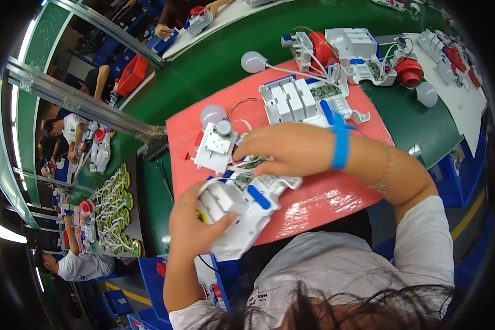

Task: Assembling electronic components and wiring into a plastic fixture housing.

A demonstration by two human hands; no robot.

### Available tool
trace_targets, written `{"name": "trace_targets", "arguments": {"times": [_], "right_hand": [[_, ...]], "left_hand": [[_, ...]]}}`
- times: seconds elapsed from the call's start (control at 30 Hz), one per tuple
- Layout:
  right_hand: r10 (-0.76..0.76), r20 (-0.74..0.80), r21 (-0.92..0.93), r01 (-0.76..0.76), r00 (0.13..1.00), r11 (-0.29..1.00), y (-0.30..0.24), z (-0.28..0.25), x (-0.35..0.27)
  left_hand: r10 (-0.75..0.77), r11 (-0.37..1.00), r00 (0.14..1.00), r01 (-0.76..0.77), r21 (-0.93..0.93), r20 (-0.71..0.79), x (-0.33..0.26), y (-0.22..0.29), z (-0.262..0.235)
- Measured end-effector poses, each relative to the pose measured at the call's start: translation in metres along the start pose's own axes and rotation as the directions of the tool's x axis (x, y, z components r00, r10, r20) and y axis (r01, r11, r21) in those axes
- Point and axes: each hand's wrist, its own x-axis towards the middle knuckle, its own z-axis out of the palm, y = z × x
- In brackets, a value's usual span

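Observation:
A white plastic housing lies tilted at the near left edge of a pink mat, and my left hand grips its left end, thumb over the top. The housing has boxy compartments, a blue strip and a green circuit board. My right hand, with a blue band on its wrist, reaches over the board. Its fingers are bent and closed round thin wires; the fingertips are partly hidden. Just beyond, wired to the housing, sit a white square piece with a metal cylinder and a white bulb.
Another open white housing lies on the far part of the pink mat. More assemblies with red parts and bulbs stand behind and right. Left is a black tray of yellow-green coils. A metal frame post and co-workers are beyond.

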Motion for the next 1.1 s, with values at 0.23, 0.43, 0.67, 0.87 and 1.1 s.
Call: {"name": "trace_targets", "arguments": {"times": [0.23, 0.43, 0.67, 0.87, 1.1], "right_hand": [[0.101, -0.301, -0.398, -0.221, 0.948, 0.891, 0.024, -0.054, -0.076], [0.212, -0.028, -0.465, -0.2, 0.977, 0.862, 0.031, -0.032, -0.096], [0.13, -0.088, -0.548, -0.157, 0.988, 0.822, 0.047, -0.024, -0.106], [0.145, -0.056, -0.5, -0.153, 0.988, 0.853, 0.04, -0.026, -0.113], [-0.012, -0.05, -0.425, -0.01, 0.999, 0.905, 0.038, -0.017, -0.114]], "left_hand": [[-0.324, 0.796, 0.942, 0.219, -0.565, -0.091, 0.087, -0.036, -0.04], [-0.245, 0.792, 0.95, 0.082, -0.605, -0.192, 0.251, -0.134, -0.062], [-0.586, 0.707, 0.746, 0.28, -0.65, -0.316, 0.384, -0.085, 0.04], [-0.439, 0.739, 0.883, 0.249, -0.626, -0.166, 0.419, -0.043, 0.102], [0.157, 0.876, 0.987, -0.16, -0.455, -0.044, 0.334, 0.047, 0.106]]}}
